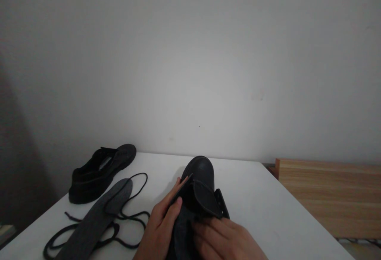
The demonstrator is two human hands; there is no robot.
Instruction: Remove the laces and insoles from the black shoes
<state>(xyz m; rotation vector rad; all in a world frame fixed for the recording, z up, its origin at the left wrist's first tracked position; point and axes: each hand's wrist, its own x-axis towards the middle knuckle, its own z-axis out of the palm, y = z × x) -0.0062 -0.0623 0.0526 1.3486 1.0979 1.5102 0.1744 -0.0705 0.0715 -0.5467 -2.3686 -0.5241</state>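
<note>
A black shoe point(201, 171) with its opening toward me stands on the table, toe pointing to the wall. My left hand point(162, 220) grips its left side flap, thumb on the inner face and fingers outside. The tongue point(205, 196) is folded forward, and the right lace flap point(222, 203) with eyelets is spread outward. Inside the opening shows a dark grey lining or insole point(182, 234). My right hand point(224, 238) reaches into the opening from the right, its fingers close together and bent; what the tips press on is hidden.
To the left, a second black shoe point(92, 176) lies near the table's back left edge. A grey insole point(95, 220) and a loose black shoelace point(131, 216) overlap in front of it. White table point(268, 212), wall behind, wooden board point(327, 196) beyond the right edge.
</note>
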